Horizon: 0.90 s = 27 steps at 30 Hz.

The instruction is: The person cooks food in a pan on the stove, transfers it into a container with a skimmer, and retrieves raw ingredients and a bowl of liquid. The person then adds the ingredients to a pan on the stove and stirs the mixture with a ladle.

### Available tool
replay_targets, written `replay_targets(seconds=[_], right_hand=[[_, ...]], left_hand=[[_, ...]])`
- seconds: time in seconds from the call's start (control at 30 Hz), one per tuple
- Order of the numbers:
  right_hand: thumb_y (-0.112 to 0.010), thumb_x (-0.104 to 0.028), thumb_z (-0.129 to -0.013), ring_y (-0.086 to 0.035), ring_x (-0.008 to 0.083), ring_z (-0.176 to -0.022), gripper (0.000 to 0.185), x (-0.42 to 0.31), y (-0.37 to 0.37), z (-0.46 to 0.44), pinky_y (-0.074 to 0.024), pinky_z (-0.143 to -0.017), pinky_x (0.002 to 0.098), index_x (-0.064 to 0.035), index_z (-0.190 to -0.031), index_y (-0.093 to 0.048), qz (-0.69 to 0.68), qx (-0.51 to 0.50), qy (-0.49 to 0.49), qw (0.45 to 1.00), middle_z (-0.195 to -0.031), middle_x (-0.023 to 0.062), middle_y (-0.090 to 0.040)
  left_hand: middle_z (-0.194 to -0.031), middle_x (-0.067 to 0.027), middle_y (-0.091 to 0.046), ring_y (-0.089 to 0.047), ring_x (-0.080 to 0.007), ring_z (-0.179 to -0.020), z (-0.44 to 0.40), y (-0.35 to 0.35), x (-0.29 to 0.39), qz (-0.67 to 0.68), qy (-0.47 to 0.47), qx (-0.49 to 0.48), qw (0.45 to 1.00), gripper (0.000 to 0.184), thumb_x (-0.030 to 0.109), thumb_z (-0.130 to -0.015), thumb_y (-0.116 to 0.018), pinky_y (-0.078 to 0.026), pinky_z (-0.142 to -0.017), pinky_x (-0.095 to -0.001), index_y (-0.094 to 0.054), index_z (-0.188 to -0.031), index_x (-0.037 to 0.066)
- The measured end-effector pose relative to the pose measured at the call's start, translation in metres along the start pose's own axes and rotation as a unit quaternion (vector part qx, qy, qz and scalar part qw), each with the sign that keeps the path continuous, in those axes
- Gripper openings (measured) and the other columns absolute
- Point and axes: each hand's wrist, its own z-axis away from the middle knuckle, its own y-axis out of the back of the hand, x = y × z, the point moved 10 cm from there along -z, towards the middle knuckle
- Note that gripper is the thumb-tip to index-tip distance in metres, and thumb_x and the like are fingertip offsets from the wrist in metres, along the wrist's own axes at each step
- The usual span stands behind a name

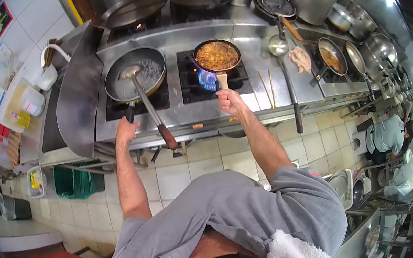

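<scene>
My right hand [230,101] is closed round the pale handle of a small frying pan [195,57], held up over a burner with a blue flame [207,79]. A browned, round, flat cake of food [218,56] fills that pan. On the left, my left hand [126,130] is closed at the dark handle of a larger, deep frying pan [159,61], which sits on the adjoining burner. Bubbling clear liquid [148,72] covers its bottom. A ladle [143,95] rests in it, its bowl in the liquid and its brown wooden handle hanging over the stove's front edge.
Chopsticks [269,89], a long-handled ladle [287,77] and raw-looking meat [300,59] lie on the steel stove top to the right. Further pans [333,57] and pots [312,4] stand beyond. A metal splash guard [79,93] rises at left. Another person [389,133] is at far right.
</scene>
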Motion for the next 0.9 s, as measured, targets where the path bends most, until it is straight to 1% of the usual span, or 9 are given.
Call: replay_targets(seconds=[0.27,0.4,0.43,0.47,0.53,0.6,0.73,0.8,0.9], right_hand=[[-0.063,-0.017,-0.081,-0.035,0.0079,-0.039,0.027,0.056,0.004,0.021,-0.0266,-0.034,0.0236,-0.0124,-0.07,-0.038,0.017,-0.068,-0.029,0.997,-0.052,-0.0031,-0.039],[-0.063,-0.007,-0.076,-0.053,0.0116,-0.05,0.023,-0.051,0.111,0.031,-0.0472,-0.043,0.025,-0.0043,-0.096,-0.052,0.318,0.063,0.062,0.944,-0.063,0.0028,-0.053],[-0.063,-0.005,-0.075,-0.055,0.0144,-0.051,0.027,-0.096,0.118,0.072,-0.0492,-0.046,0.0259,-0.0029,-0.098,-0.051,0.386,0.277,0.157,0.866,-0.064,0.004,-0.055],[-0.063,-0.005,-0.075,-0.055,0.0144,-0.051,0.027,-0.087,0.128,0.063,-0.0492,-0.046,0.0259,-0.0029,-0.098,-0.051,0.387,0.278,0.159,0.865,-0.064,0.004,-0.055],[-0.064,-0.007,-0.076,-0.058,0.0178,-0.054,0.036,-0.022,0.128,0.014,-0.0502,-0.048,0.0278,-0.0019,-0.106,-0.046,0.351,0.096,0.035,0.931,-0.066,0.0066,-0.057],[-0.063,-0.009,-0.077,-0.058,0.0195,-0.053,0.041,0.029,0.039,0.045,-0.0486,-0.046,0.0295,-0.0015,-0.111,-0.042,0.21,0.059,-0.029,0.975,-0.067,0.0076,-0.057],[-0.062,-0.01,-0.078,-0.058,0.0193,-0.053,0.04,0.051,0.021,0.026,-0.0473,-0.045,0.0317,-0.001,-0.112,-0.041,0.171,0.02,-0.026,0.985,-0.065,0.0073,-0.056],[-0.061,-0.012,-0.079,-0.057,0.0187,-0.052,0.035,0.014,0.071,0.011,-0.0451,-0.043,0.0331,0.0003,-0.108,-0.046,0.376,-0.058,0.025,0.924,-0.064,0.0074,-0.055],[-0.062,-0.014,-0.079,-0.06,0.0182,-0.056,0.031,-0.07,0.127,0.047,-0.0494,-0.045,0.0304,-0.0003,-0.105,-0.052,0.409,0.16,0.052,0.897,-0.07,0.0093,-0.059]], left_hand=[[-0.051,-0.0059,-0.046,-0.045,-0.0157,-0.035,0.001,-0.004,0.002,0.03,0.002,-0.017,0.999,0.033,0.015,-0.075,-0.065,-0.033,-0.03,-0.0315,-0.041,-0.09,-0.003],[-0.051,-0.0052,-0.046,-0.044,-0.0154,-0.034,0.004,-0.003,-0.001,0.049,0.004,-0.009,0.999,0.032,0.015,-0.075,-0.065,-0.032,-0.029,-0.0312,-0.04,-0.088,-0.001],[-0.051,-0.0054,-0.046,-0.044,-0.0154,-0.035,0.005,-0.002,-0.003,0.05,0.008,-0.002,0.999,0.032,0.015,-0.075,-0.065,-0.032,-0.029,-0.0313,-0.04,-0.088,-0.001],[-0.051,-0.0056,-0.046,-0.045,-0.0155,-0.035,0.003,-0.002,0.0,0.052,0.007,0.005,0.999,0.032,0.014,-0.075,-0.065,-0.032,-0.029,-0.0313,-0.04,-0.088,-0.001],[-0.052,-0.0057,-0.046,-0.045,-0.0155,-0.035,0.0,-0.001,0.002,0.046,0.0,0.001,0.999,0.032,0.015,-0.075,-0.065,-0.032,-0.029,-0.0314,-0.04,-0.088,-0.001],[-0.052,-0.0057,-0.046,-0.045,-0.0155,-0.035,0.002,-0.005,0.004,0.035,-0.003,-0.005,0.999,0.032,0.015,-0.075,-0.065,-0.032,-0.029,-0.0314,-0.041,-0.087,-0.001],[-0.052,-0.0058,-0.046,-0.045,-0.0154,-0.036,0.008,-0.003,0.008,0.033,0.003,-0.004,0.999,0.031,0.015,-0.075,-0.064,-0.033,-0.03,-0.0314,-0.041,-0.087,-0.002],[-0.053,-0.0058,-0.047,-0.045,-0.0154,-0.036,0.006,0.0,0.006,0.035,0.003,0.0,0.999,0.031,0.016,-0.076,-0.064,-0.033,-0.03,-0.0314,-0.042,-0.087,-0.002],[-0.053,-0.0059,-0.047,-0.046,-0.0154,-0.036,0.009,-0.001,0.001,0.035,-0.002,0.0,0.999,0.031,0.016,-0.076,-0.065,-0.033,-0.03,-0.0313,-0.042,-0.088,-0.002]])
